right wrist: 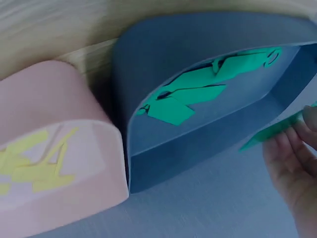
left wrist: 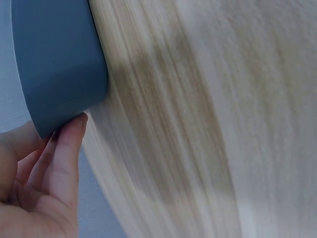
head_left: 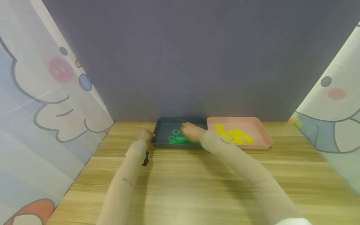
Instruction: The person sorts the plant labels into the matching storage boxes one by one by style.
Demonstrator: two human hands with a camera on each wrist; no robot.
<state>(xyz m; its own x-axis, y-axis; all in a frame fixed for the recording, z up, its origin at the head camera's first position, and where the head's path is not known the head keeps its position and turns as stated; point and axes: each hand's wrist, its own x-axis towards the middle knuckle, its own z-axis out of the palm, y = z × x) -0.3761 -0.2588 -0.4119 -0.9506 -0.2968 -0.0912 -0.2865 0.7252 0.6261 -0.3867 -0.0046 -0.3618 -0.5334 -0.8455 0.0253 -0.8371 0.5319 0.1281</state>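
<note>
My left hand [head_left: 145, 135] pinches the left edge of a dark blue-grey tray [head_left: 166, 125]. In the left wrist view the fingers [left wrist: 67, 158] bear on the tray's corner [left wrist: 59, 74], with the thumb partly hidden behind it. Over the same tray, my right hand [head_left: 192, 132] holds a flat green tag [right wrist: 270, 135] between thumb and fingers, as the right wrist view shows. Several more green tags [right wrist: 173, 110], some with ring-shaped loops, lie overlapping on the tray's floor. From above, the right hand covers part of them.
Against the dark tray's right side stands a pink tray [head_left: 242, 121] with several yellow flat tags [head_left: 237, 135] inside. Both sit on a wood-grain table [head_left: 180, 187] before a grey back panel [head_left: 180, 62]. Cartoon-printed sheets [head_left: 28, 125] flank the table.
</note>
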